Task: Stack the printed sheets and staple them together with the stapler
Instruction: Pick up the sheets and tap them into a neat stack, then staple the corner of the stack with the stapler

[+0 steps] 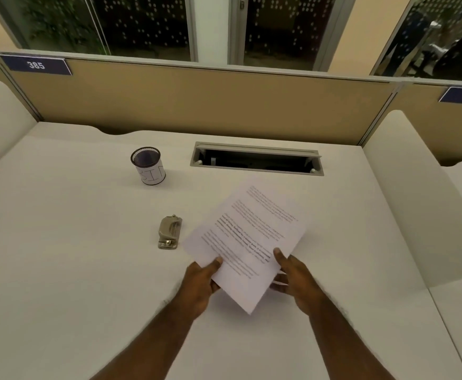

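Note:
The printed sheets are white pages with black text, held as one stack just above the white desk, turned at an angle. My left hand grips their near left edge with the thumb on top. My right hand grips the near right edge, thumb on top and fingers underneath. The stapler is small and beige-grey. It lies on the desk just left of the sheets, apart from both hands.
A black mesh cup with a white paper label stands at the back left. An open cable slot is set into the desk behind the sheets. Tan partition walls and white side dividers enclose the desk.

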Demonstrator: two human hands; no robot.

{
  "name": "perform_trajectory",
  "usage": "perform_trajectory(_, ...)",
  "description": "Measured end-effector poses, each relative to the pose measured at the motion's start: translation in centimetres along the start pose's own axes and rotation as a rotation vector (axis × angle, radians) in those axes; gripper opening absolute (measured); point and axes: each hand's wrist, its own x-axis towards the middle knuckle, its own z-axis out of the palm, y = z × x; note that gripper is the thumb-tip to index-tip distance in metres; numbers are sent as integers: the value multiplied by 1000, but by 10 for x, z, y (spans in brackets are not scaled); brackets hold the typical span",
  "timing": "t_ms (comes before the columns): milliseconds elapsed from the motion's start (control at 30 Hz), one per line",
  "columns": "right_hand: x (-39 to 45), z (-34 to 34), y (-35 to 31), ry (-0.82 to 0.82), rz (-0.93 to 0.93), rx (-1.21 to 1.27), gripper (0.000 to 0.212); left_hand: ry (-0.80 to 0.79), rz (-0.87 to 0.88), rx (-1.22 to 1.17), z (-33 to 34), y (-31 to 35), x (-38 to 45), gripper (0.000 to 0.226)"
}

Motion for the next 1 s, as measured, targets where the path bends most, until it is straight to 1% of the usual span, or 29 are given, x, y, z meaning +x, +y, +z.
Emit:
perform_trajectory(33,3,4,3,1,-34,24,37,-4,-26,-31,2,-8,-3,32)
perform_trajectory(67,6,8,4,37,-70,37,33,-10,-49,-25,2,-15,-6,33)
perform_trajectory(133,15,10,4,154,-134,-8,29,-24,-97,75,-1,-24,-11,34)
perform_trajectory(200,23,6,3,224,-176,-63,32,-38,-154,200,-9,-27,-14,34)
perform_trajectory(300,33,-6,1,194,-123,-28,26,-95,-237,367,-29,-18,-13,30)
perform_trajectory(367,37,-14,1,157,-74,26,20,-63,-256,487,-44,-5,-9,25)
perform_trajectory(400,39,-16,2,156,-62,39,18,-7,-228,552,-51,2,-5,23)
perform_trajectory(467,44,-18,3,160,-50,44,15,171,-85,641,-66,18,8,19)
perform_trajectory(533,48,-17,4,159,-47,38,16,376,148,757,-80,38,23,16)
perform_trajectory(567,49,-15,5,159,-46,28,16,476,274,875,-87,48,31,13)
perform_trajectory(600,50,-13,6,158,-48,22,16,559,386,991,-94,57,40,11)
perform_trajectory(633,51,-10,7,158,-50,20,17,608,453,1068,-99,66,49,16)
perform_trajectory(667,53,-8,9,163,-58,17,17,612,453,1097,-103,74,57,24)
perform_trajectory(733,55,-5,11,177,-78,-2,18,591,301,1132,-103,86,73,38)
perform_trajectory(800,57,-4,11,189,-87,-37,21,537,178,1250,-102,94,85,42)
perform_trajectory(867,57,-5,12,194,-93,-63,19,491,162,1286,-99,100,92,36)
perform_trajectory(933,57,-5,12,198,-96,-73,13,464,179,1214,-98,101,99,30)
perform_trajectory(1000,57,-5,13,191,-96,-75,14,443,178,1111,-96,102,103,23)
